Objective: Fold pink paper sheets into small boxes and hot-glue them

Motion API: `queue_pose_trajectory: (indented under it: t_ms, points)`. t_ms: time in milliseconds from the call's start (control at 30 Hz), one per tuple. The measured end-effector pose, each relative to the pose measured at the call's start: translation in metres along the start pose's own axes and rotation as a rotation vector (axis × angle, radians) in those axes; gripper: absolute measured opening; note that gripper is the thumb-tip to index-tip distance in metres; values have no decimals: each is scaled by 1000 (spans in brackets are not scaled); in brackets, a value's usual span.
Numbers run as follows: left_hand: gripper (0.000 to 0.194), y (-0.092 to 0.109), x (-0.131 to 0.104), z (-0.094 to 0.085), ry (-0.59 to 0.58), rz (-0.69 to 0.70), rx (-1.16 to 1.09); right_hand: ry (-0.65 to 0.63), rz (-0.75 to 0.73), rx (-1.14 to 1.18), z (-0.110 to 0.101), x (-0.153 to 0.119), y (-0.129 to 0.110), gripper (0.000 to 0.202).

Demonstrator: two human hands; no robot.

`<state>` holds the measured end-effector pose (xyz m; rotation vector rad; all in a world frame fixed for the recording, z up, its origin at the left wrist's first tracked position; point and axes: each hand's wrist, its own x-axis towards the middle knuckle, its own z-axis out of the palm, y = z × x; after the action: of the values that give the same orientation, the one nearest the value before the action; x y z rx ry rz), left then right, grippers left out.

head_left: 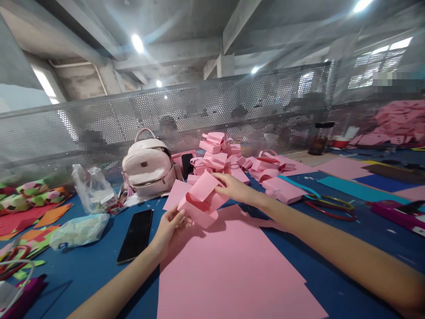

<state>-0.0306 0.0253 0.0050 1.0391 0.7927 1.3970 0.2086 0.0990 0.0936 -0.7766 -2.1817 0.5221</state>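
Note:
A folded pink paper piece hangs above the blue table, held by both hands. My left hand grips its lower left edge. My right hand pinches its upper right flap. Below them lies a large flat pink sheet. Behind the hands is a pile of folded pink paper pieces.
A black phone lies left of the sheet. A pale pink backpack, plastic bags and coloured scraps sit at left. Rings and coloured sheets lie at right. A perforated metal screen stands behind.

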Motion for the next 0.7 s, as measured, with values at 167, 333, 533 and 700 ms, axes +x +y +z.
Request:
queue_pose_trajectory:
  t_ms: [167,333,533,700]
  points:
    - [38,8,2,-4,67,204,204,10,-77,24,-2,-3,1,82]
    - [38,13,-1,-8,115,401,402,176,-223,14,0,-9,-30,64]
    - [32,18,-11,-3,68,573,634,144,-268,-127,14,-20,-55,3]
    - [34,21,-17,-1,9,657,742,110,-213,-194,23,-23,-52,22]
